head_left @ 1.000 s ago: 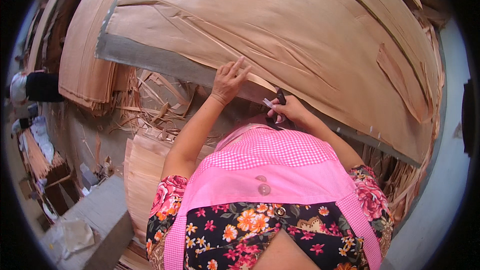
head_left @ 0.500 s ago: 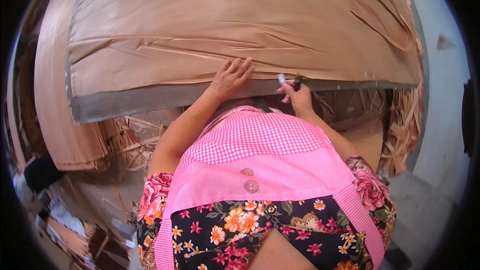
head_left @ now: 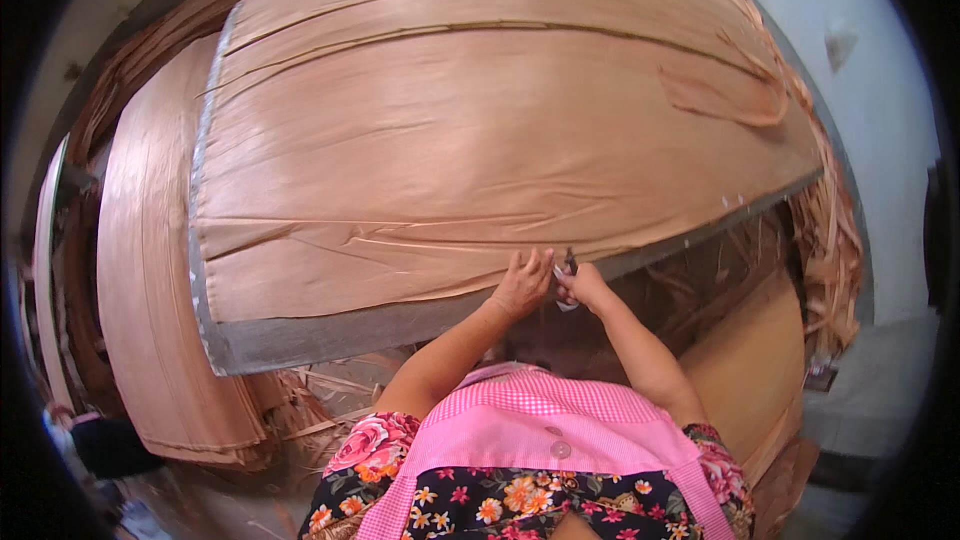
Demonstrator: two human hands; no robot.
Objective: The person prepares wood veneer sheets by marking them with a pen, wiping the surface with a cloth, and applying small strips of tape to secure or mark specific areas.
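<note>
A large, thin tan wood veneer sheet (head_left: 500, 130) covers most of the grey table (head_left: 320, 342), rippled along its near side. My left hand (head_left: 522, 285) rests on the sheet's near edge, fingers stretched out and holding nothing. Close to its right, my right hand (head_left: 588, 288) is closed around a small dark tool (head_left: 571, 261) whose tip points away from me. A white piece (head_left: 566, 303) shows at the fingers of that same hand; its kind is too small to tell.
A tall stack of veneer sheets (head_left: 150, 250) stands to the left. Torn veneer strips (head_left: 832, 290) hang at the table's right end, beside a pale wall (head_left: 850, 120). A yellowish sheet (head_left: 745, 340) leans below the table at right. A long dark split (head_left: 500, 27) crosses the far veneer.
The view has shifted, showing more of the table's far side. My right hand has come closer to my left hand, with the dark tool now at the veneer's near edge.
</note>
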